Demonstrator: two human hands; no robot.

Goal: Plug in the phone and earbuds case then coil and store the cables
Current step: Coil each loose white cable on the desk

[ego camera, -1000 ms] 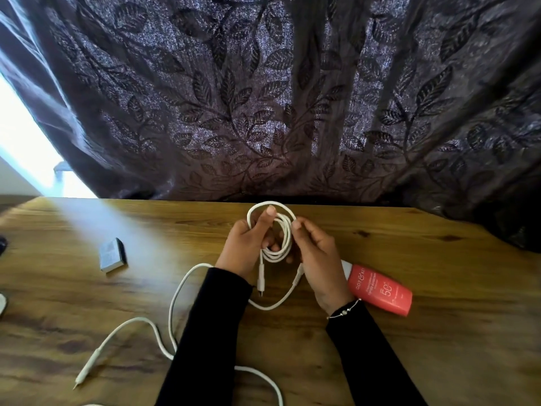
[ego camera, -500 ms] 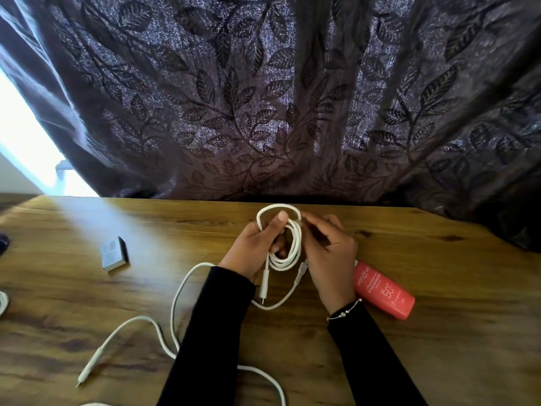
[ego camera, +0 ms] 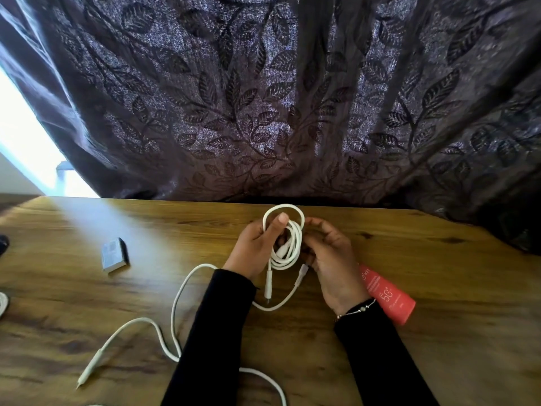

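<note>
My left hand [ego camera: 254, 247] pinches the coiled white cable [ego camera: 288, 244] between both hands, right hand [ego camera: 330, 256] apparently curled on its far side; light, springy, loops want to unwind, so I'd grip across the bundled strands.

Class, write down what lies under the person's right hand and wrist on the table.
A red tube lies on the wooden table under the right hand. Its lower end with "50" shows; its cap end is covered by the hand.
</note>
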